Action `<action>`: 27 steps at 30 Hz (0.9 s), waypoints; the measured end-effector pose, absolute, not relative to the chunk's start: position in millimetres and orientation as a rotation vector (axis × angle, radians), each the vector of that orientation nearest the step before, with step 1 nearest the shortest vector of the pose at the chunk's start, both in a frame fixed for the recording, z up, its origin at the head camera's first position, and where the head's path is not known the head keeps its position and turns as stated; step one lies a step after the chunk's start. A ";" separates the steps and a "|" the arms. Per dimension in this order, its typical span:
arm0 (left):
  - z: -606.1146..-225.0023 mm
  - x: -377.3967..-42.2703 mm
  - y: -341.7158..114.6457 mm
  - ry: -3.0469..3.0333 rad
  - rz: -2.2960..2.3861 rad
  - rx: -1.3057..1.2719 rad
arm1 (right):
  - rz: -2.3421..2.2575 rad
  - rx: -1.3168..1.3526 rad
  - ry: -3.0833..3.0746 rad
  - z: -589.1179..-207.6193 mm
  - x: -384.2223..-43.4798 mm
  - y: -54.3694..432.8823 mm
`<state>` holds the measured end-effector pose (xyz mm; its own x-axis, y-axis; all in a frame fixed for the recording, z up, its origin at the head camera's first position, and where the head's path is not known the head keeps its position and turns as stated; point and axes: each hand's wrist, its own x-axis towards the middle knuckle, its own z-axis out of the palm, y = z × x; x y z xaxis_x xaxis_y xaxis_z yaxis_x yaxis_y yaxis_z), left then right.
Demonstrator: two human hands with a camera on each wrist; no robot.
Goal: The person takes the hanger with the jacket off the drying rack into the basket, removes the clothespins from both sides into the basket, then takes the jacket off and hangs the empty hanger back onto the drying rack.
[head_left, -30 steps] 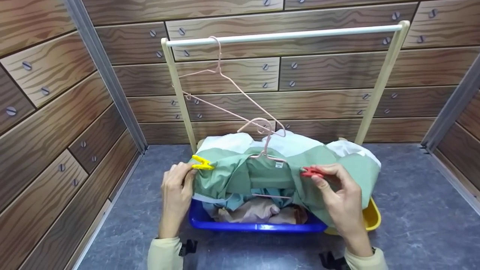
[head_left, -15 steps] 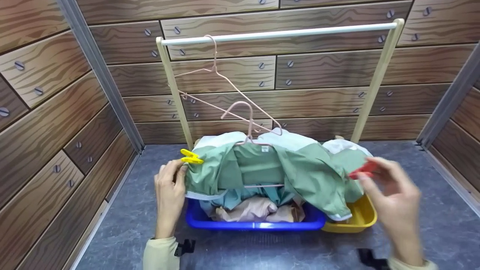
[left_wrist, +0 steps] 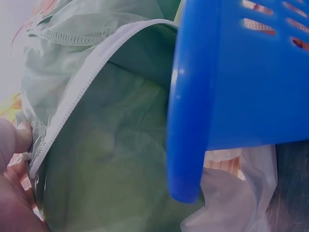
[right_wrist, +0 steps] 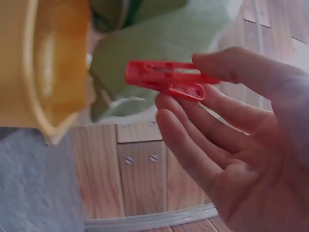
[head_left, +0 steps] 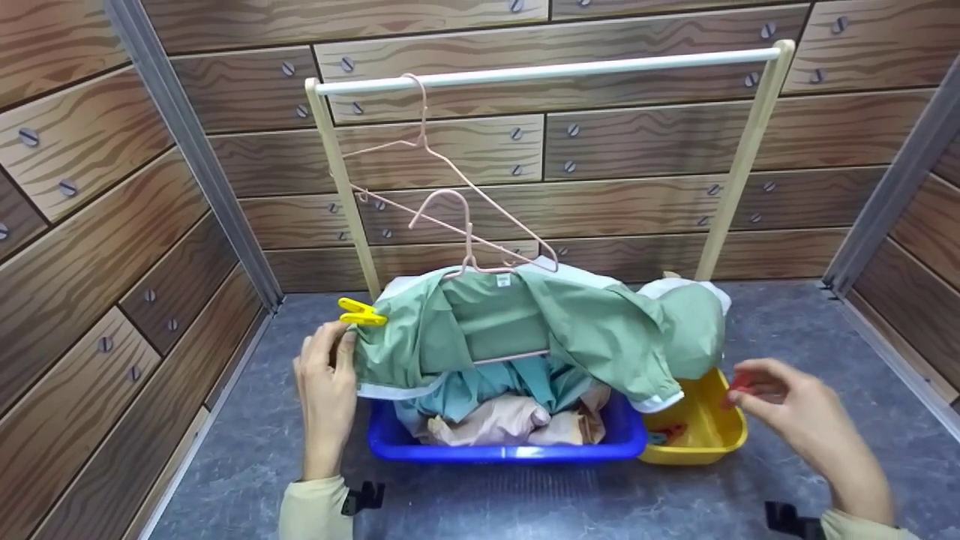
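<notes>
A green shirt (head_left: 600, 330) with white trim lies over a blue basket (head_left: 510, 452), with a pink hanger (head_left: 469, 240) in its neck. At the shirt's left end a yellow clothespin (head_left: 363, 313) sits, seemingly clipped on the cloth. Just below it my left hand (head_left: 324, 390) pinches the shirt's edge; the left wrist view shows the thumb (left_wrist: 21, 137) at the white-trimmed hem (left_wrist: 91, 72). Off to the right, my right hand (head_left: 810, 420) pinches a red clothespin (right_wrist: 164, 77) between thumb and fingers, apart from the cloth and beside a yellow bin (head_left: 709, 454).
Blue and pale pink clothes (head_left: 495, 420) fill the blue basket. A few clothespins (head_left: 666, 435) lie inside the yellow bin. Behind stands a rack with a white rail (head_left: 555, 71), from which another pink hanger (head_left: 425, 112) hangs at the left.
My right hand has moved right and down from the shirt with the red clothespin, reaching the yellow bin's side. The shirt's right part has sagged and its hanger has shifted left. My left hand keeps its grip.
</notes>
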<state>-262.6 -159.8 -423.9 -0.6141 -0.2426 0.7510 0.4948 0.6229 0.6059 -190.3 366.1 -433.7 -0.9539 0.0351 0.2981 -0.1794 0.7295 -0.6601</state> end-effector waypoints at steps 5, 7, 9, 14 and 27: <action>-424.1 -262.6 -159.9 -1.986 -1.069 -0.199 | 1.088 0.105 -2.775 -440.5 -199.9 360.0; -423.7 -262.8 -159.8 -1.989 -1.070 -0.205 | 1.078 0.104 -2.799 -440.7 -200.7 358.5; -423.5 -262.7 -159.5 -1.989 -1.073 -0.214 | 1.061 0.107 -2.804 -440.0 -199.9 358.0; -423.8 -261.9 -157.7 -1.990 -1.078 -0.232 | 1.025 0.123 -2.740 -433.3 -194.9 356.6; -426.4 -263.6 -148.2 -1.999 -1.035 -0.251 | 0.960 0.210 -2.432 -393.8 -167.4 304.7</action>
